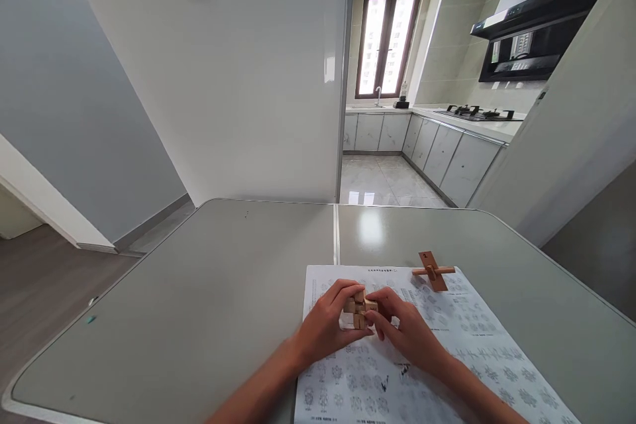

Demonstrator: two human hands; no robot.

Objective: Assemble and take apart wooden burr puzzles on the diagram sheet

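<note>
A small wooden block puzzle (pixel 359 311) of interlocking pale pieces is held just above the printed sheet. My left hand (pixel 330 318) curls round its left side, with fingers over the top and the thumb below. From the right, my right hand (pixel 405 328) pinches one of its pieces between finger and thumb. The inner faces of the puzzle are partly covered by my fingers. Beneath both hands lies the large instruction sheet (pixel 342 371), printed with rows of puzzle diagrams and a few dark pen ticks.
Near the sheet's far right corner rests a brown wooden piece (pixel 439 279) marked 2, with a wooden rod (pixel 450 270) across it. The grey-green table (pixel 199 318) has a seam down its middle. A small green bit (pixel 91 320) lies at the left edge.
</note>
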